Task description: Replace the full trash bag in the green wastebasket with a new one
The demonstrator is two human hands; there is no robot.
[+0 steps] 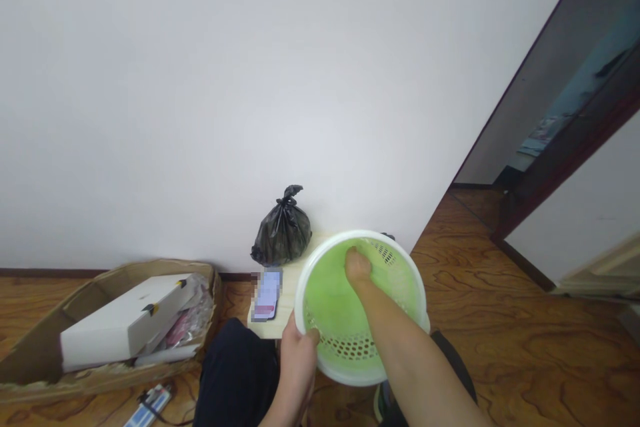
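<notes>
Colander (334, 307), green mesh with a white rim, is held tilted over the small wooden table (293, 277) (a phone (267, 295) and a black bag (282, 233) lie there). Left hand (299, 347) clamps its near rim. Right hand (358, 267) presses inside it with fingers hidden, so I cannot tell its grip.
</notes>
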